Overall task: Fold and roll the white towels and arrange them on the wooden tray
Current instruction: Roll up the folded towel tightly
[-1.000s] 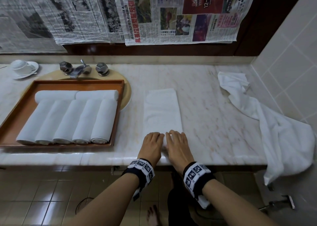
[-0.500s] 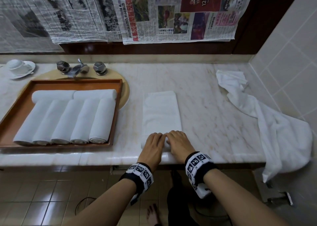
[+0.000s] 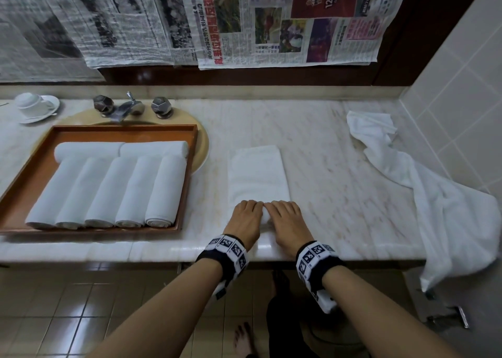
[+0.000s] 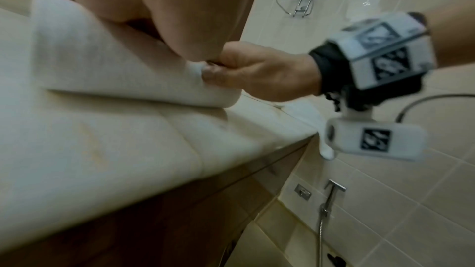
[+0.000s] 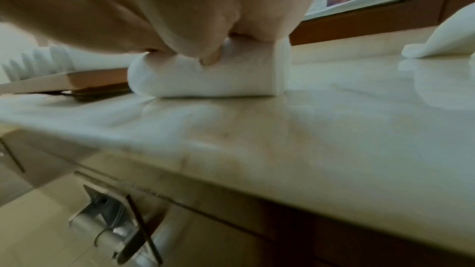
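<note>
Under the left hand (image 3: 245, 219) and right hand (image 3: 285, 219) lies a plain white folded towel (image 3: 256, 175) on a cream marble counter (image 3: 339, 194) veined with faint orange-brown. Left of the hands, white rolled towels (image 3: 108, 189) fill a reddish-brown wooden tray (image 3: 32, 178). Both wrists wear black bands (image 3: 228, 251) carrying black-and-white square-patterned markers.

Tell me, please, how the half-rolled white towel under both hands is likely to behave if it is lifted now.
The half-rolled towel is soft cloth, so it would probably sag. Only its near end is rolled under the left hand and right hand; the flat tail would likely dangle and loosen the roll. It looks light; the loose towel drapes limply over the counter edge.
</note>
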The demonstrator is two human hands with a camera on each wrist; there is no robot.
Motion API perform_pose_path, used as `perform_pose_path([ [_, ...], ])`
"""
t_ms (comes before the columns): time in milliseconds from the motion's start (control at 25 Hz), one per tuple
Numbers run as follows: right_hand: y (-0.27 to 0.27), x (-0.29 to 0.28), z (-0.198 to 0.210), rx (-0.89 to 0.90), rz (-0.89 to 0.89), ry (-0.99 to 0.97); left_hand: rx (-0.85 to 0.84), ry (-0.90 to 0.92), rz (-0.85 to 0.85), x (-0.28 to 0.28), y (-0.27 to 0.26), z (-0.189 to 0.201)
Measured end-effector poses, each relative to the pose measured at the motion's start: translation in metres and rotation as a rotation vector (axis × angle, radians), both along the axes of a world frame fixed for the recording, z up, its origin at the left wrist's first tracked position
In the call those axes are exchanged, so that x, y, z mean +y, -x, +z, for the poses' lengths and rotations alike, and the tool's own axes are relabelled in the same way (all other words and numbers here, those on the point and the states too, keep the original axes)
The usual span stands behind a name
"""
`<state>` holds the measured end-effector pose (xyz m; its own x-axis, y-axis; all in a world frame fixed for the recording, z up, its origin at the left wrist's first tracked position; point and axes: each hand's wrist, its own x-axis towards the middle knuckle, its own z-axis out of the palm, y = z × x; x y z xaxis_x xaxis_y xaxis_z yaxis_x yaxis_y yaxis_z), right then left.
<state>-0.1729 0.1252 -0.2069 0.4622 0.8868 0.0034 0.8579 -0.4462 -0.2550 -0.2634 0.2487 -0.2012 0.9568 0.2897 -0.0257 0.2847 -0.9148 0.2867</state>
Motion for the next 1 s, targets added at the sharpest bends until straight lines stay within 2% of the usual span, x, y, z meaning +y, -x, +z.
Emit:
perform_pose_path([
  [120, -0.01, 0.005, 0.01, 0.025, 0.057, 0.066, -0.167, -0.06, -0.013, -0.011, 0.017, -0.016],
  [240, -0.008, 0.005, 0.013, 0.044, 0.076, 0.09, -0.181, -0.073, -0.035, -0.013, 0.026, -0.022],
  [320, 0.001, 0.004, 0.008, 0.008, 0.036, 0.006, -0.104, -0.049, -0.017, -0.009, 0.023, -0.017],
  [400, 0.012, 0.0, -0.002, -0.082, 0.004, -0.064, 0.042, -0.044, 0.0, -0.002, 0.012, -0.004],
  [560, 0.023, -0.003, -0.01, -0.114, -0.016, 0.045, 0.161, -0.071, -0.022, 0.009, -0.009, 0.012],
  [640, 0.01, 0.005, -0.005, -0.074, 0.002, 0.081, 0.095, -0.041, 0.022, 0.006, -0.007, 0.011],
  [720, -0.005, 0.012, 0.005, -0.025, 0.045, 0.115, -0.072, -0.026, 0.068, -0.002, 0.002, 0.007],
  [800, -0.014, 0.017, 0.014, 0.02, 0.079, 0.13, -0.205, -0.086, 0.051, -0.01, 0.013, -0.004],
  [920, -0.012, 0.019, 0.023, 0.067, 0.102, 0.208, -0.15, -0.071, -0.018, -0.019, 0.034, -0.015],
  [1000, -0.003, 0.015, 0.018, 0.042, 0.081, 0.135, -0.077, -0.066, -0.046, -0.014, 0.036, -0.018],
])
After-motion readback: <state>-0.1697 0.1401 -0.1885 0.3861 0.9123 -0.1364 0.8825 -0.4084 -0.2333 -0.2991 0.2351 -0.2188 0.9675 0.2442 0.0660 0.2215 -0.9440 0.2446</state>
